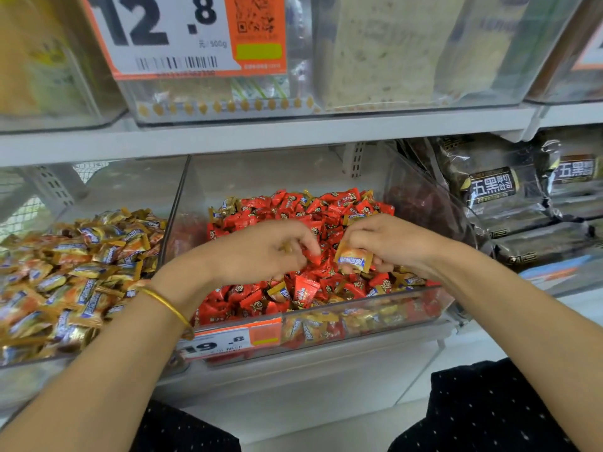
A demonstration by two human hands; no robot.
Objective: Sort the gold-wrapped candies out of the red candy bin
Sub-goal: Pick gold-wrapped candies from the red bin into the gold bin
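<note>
The right grip [388,243] hangs over the middle of the red candy bin [359,337], its thumb and fingers clenched round one gold-wrapped candy [353,258] with a blue label, held just above the pile. The left grip [264,249] is beside it, nearer the bin's left wall, fingers curled downward. A blurred scrap of gold wrapper shows at its fingertips, but I cannot tell whether it grasps that or is only clenched. A gold bangle [166,305] sits on the left wrist.

The bin is full of red candies [326,207], and stray gold ones lie among them along the back edge, at the front right corner and against the front wall. A price tag [228,340] is stuck on the left of the front wall. Touching the bin's left wall stands a neighbouring bin [98,350] heaped with gold-wrapped sweets. Dark packets [509,197] lie to the right on the same shelf.
</note>
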